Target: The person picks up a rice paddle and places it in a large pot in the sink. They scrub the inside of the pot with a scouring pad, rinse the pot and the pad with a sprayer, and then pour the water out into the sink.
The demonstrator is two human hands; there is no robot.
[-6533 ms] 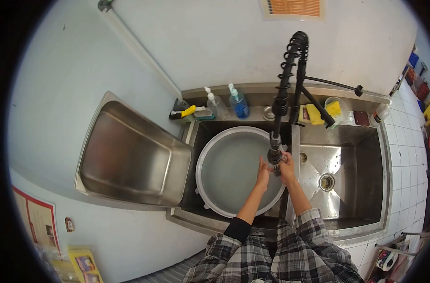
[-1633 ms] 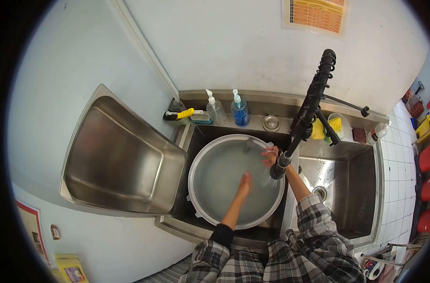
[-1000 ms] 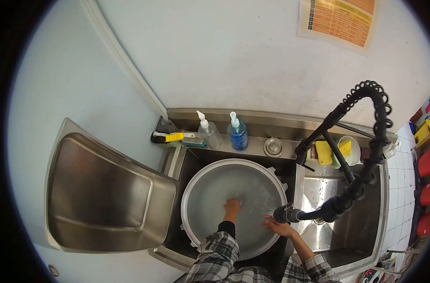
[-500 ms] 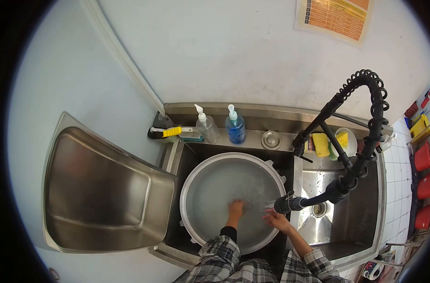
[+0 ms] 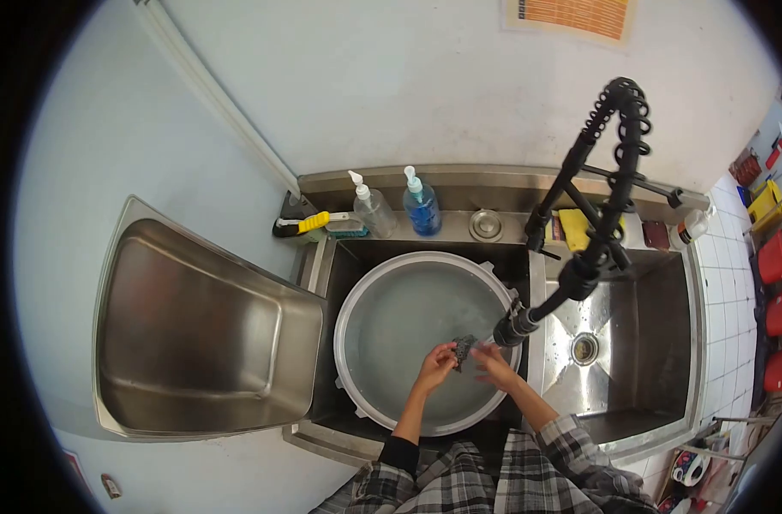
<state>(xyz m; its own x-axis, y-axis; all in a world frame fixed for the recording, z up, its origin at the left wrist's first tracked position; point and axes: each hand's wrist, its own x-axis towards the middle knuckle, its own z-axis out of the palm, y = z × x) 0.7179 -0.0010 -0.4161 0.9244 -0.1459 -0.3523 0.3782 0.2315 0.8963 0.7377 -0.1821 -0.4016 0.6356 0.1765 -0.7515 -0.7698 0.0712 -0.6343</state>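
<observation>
A large round metal pot (image 5: 344, 338) full of cloudy water stands in the left sink basin. Above the water my left hand (image 5: 438, 367) pinches a dark grey scouring pad (image 5: 464, 349) by its left side. My right hand (image 5: 495, 368) is just right of the pad, fingers apart, beneath the nozzle of the black spring faucet (image 5: 515, 327). Water runs from the nozzle near its fingers. No object shows in my right hand.
Behind the basin stand a clear pump bottle (image 5: 374, 212), a blue pump bottle (image 5: 423, 210) and a metal strainer (image 5: 486, 225). A yellow sponge (image 5: 573, 230) lies behind the right basin (image 5: 609, 343). Brushes (image 5: 309, 224) sit at the back left corner.
My left hand has come up out of the water with the scouring pad. My right hand has stayed by the nozzle, now beside the pad. The camera view has shifted slightly.
</observation>
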